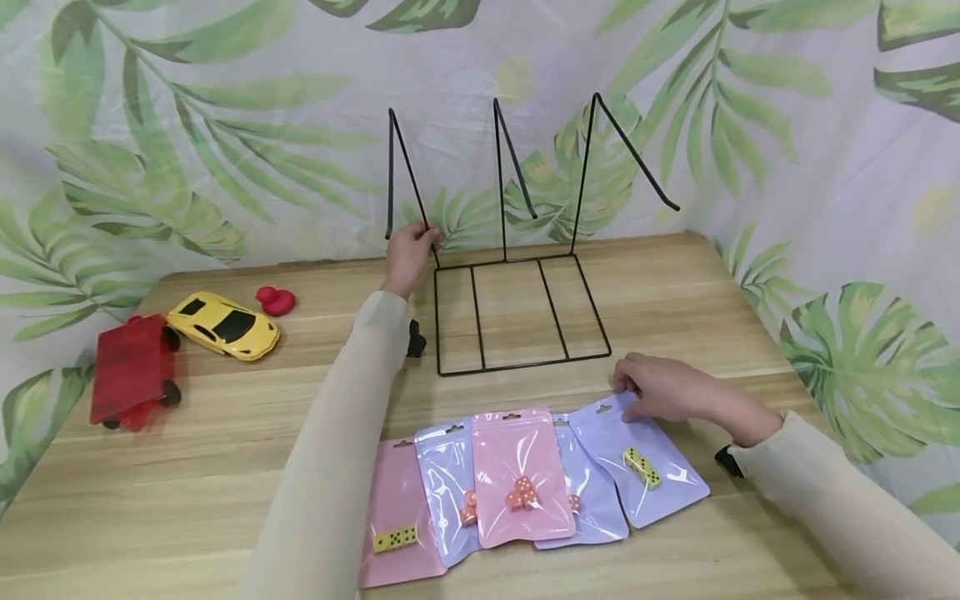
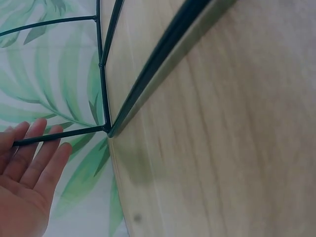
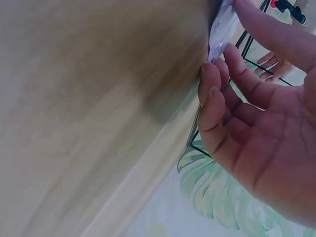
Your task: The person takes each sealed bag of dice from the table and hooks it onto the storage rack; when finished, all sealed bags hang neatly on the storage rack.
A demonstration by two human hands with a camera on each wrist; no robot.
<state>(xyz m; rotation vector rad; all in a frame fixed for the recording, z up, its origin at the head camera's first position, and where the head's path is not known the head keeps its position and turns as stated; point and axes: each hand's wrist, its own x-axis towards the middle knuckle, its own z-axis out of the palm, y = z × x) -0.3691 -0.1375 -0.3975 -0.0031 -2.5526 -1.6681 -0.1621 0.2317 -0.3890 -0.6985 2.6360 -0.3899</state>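
A black wire rack (image 1: 525, 364) stands on the table's far half, with a flat base and three tall bent hooks. My left hand (image 1: 408, 257) holds its left upright low down. In the left wrist view the rack's wire (image 2: 64, 134) crosses the fingers, the thumb partly cut off. At the front right, my right hand (image 1: 667, 387) pinches the top edge of a purple zip bag (image 1: 662, 446) with yellow dice showing. Beside it lie a pink bag (image 1: 517, 454) with orange dice, more purple bags (image 1: 442, 467) and another pink bag (image 1: 401, 492), overlapping.
On the left side are a yellow toy car (image 1: 228, 325), a red toy cart (image 1: 131, 371) with black wheels and a small red rubber duck (image 1: 276, 301). A leaf-patterned cloth (image 1: 300, 167) hangs behind the wooden table (image 1: 187, 500). The rack's hooks jut up and forward.
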